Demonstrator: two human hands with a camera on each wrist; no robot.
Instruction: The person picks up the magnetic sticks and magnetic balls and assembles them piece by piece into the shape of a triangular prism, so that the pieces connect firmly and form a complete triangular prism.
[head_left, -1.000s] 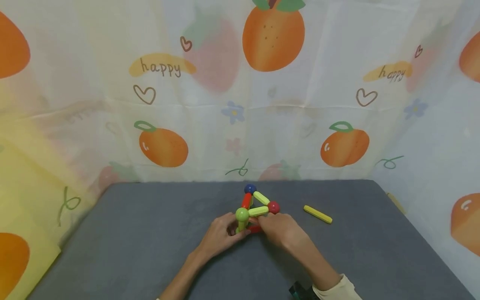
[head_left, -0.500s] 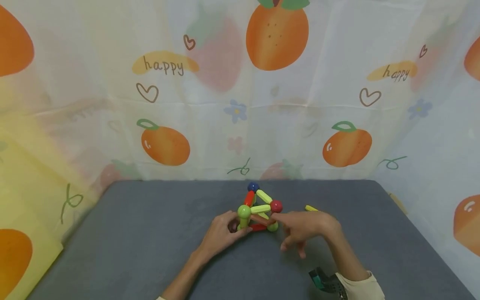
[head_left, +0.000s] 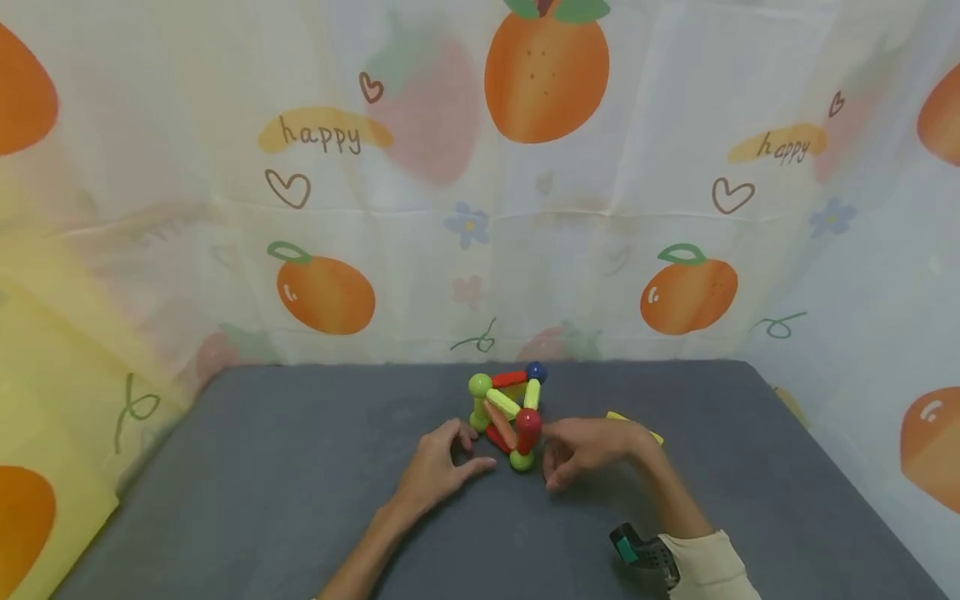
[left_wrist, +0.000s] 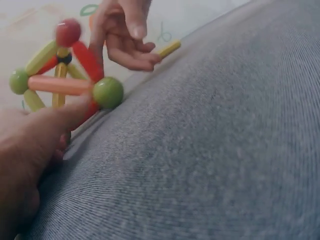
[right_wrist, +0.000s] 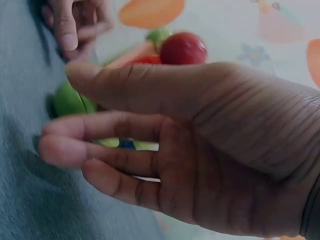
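A frame of magnetic sticks and balls stands between the hands in the head view. Its red ball (head_left: 528, 419) is at the upper front, a light green ball (head_left: 480, 385) at the upper left, a blue ball (head_left: 536, 372) behind. An orange stick (left_wrist: 57, 85) slants across one side to a lower green ball (left_wrist: 108, 93). My left hand (head_left: 435, 468) rests on the table at the frame's left, thumb spread from the fingers and gripping nothing. At the right, my right hand (head_left: 596, 446) has loosely bent fingers close against the frame; contact is unclear. Its palm (right_wrist: 220, 170) holds nothing.
A loose yellow stick (left_wrist: 170, 48) lies on the grey tabletop (head_left: 315, 433), partly hidden by my right hand in the head view. A fruit-printed curtain (head_left: 420, 275) hangs behind the table. My right wrist wears a dark strap (head_left: 645, 554).
The frame has turned clockwise as seen from above: its red ball came to the front, its light green ball went back. My left hand released it; my right hand withdrew to its right side.
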